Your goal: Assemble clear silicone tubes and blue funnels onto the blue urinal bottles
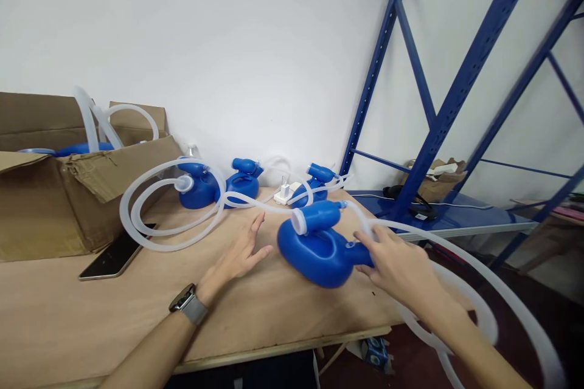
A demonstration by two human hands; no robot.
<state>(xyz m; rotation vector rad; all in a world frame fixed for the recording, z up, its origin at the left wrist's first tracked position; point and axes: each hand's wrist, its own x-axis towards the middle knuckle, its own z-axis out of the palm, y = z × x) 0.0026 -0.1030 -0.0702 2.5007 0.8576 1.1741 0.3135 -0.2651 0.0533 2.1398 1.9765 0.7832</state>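
Blue in body, tilted, and gripped at the neck by the right hand [396, 258]: recorded one bottle [322, 270], well to the right of the cardboard box [41, 206]. Cannot confirm contact with the table [274, 316]. Observed left hand [241, 250] open, thumb and fingers spread, also right of the box; noted watch [183, 299] on that wrist. Counted three similar bottles [198, 193] right of the box. Located coiled tube [124, 209] just beside the box, phone [114, 257] near its front right corner. Sighted metal rack [469, 79] farthest right of the box.
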